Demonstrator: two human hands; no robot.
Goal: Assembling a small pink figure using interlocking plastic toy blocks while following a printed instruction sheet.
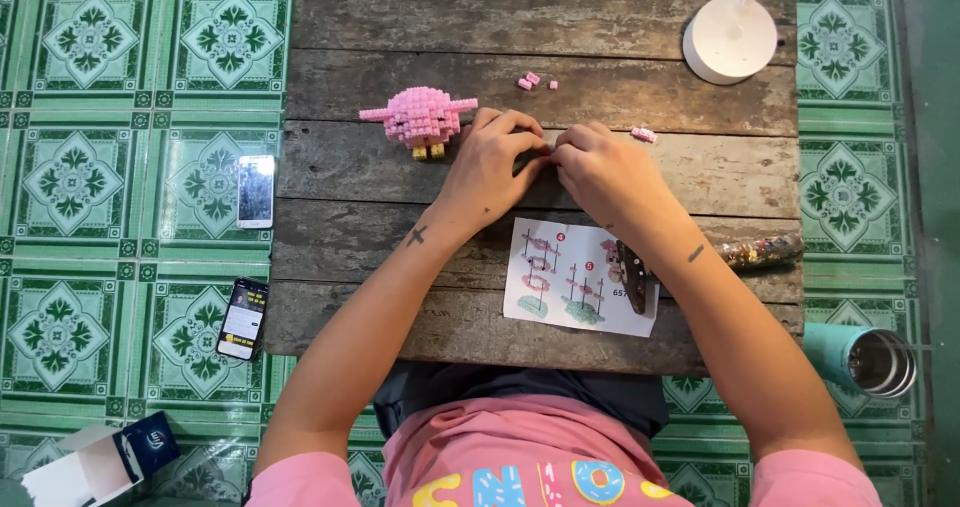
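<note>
Head view: left hand and right hand pinch tiny bricks between fingertips, which could slip; pink figure just left.

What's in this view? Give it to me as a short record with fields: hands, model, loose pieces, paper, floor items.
hands: left hand and right hand meet fingertip to fingertip over the wooden table; whatever they pinch is hidden
model: pink block figure, left of the hands
loose pieces: pink bricks behind the hands
paper: instruction sheet
floor items: two phones, teal cup
</note>
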